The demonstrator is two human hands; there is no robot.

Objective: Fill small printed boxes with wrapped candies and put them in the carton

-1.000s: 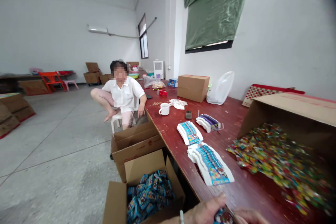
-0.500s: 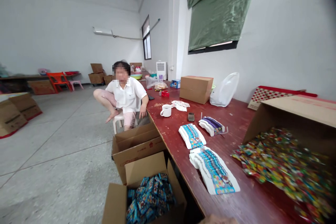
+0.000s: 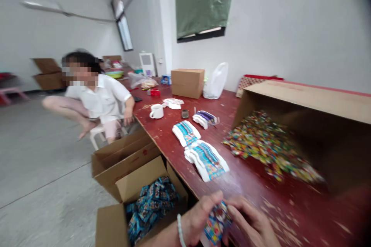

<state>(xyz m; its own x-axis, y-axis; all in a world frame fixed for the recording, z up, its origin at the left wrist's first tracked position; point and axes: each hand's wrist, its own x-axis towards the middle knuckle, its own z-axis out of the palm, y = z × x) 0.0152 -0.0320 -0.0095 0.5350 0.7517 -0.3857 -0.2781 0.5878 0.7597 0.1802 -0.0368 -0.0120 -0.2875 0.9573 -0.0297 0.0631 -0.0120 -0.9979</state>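
Note:
My left hand [image 3: 197,214], with a pale bead bracelet at the wrist, is closed around one side of a small blue printed packet [image 3: 216,222]. On its other side, my right hand [image 3: 251,218] grips the packet with bent fingers near its top edge. Whether anything is inside the packet I cannot tell. Just beyond my hands, a fanned stack of flat blue-and-white packets [image 3: 207,160] lies on the red table [image 3: 249,179]. A smaller blue stack [image 3: 186,132] and a purple stack [image 3: 204,119] lie farther back. Below the table edge, an open carton [image 3: 111,222] holds many blue packets [image 3: 153,204].
A carton on its side [image 3: 313,96] spills wrapped candies [image 3: 266,142] onto the table at right. A white mug [image 3: 157,111], a closed carton [image 3: 188,83] and a white plastic bag [image 3: 216,82] stand farther back. A seated person [image 3: 101,96] is at left.
My view has swung right, so the table things appear farther left. Both my hands have come into view with a packet between them. The seated person's head has turned.

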